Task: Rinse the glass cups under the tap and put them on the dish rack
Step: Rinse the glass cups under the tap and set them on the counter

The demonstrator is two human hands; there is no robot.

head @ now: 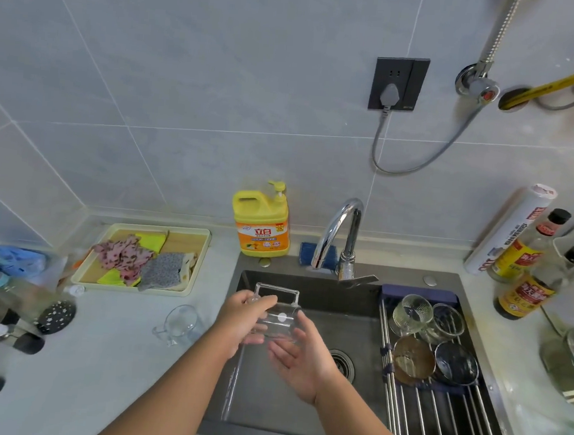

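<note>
- Your left hand (241, 318) grasps the square glass cup (276, 314), fingers curled round its left side. The cup lies tilted over the sink (264, 404), handle pointing toward the back wall.
- Your right hand (302, 359) is released: palm up, fingers straight, just under the cup's near edge. Whether it actually touches the glass is hard to tell through the clear wall.
- The cup sits left of and in front of the tap (341, 235) spout. No stream is visible, so the tap probably needs opening first.
- Advice: keep the left-hand grip and use the free right hand for the tap lever.
- Bring the cup's mouth under the spout, tilt it so water runs round the inside, then tip it out over the drain.
- The dish rack (435, 411) spans the right of the sink; four glass pieces (412, 314) fill its far end and the near bars are bare. Set the cup there mouth down, apart from the others.
- A second cup (177, 323) waits on the tabletop, left of the sink.
</note>
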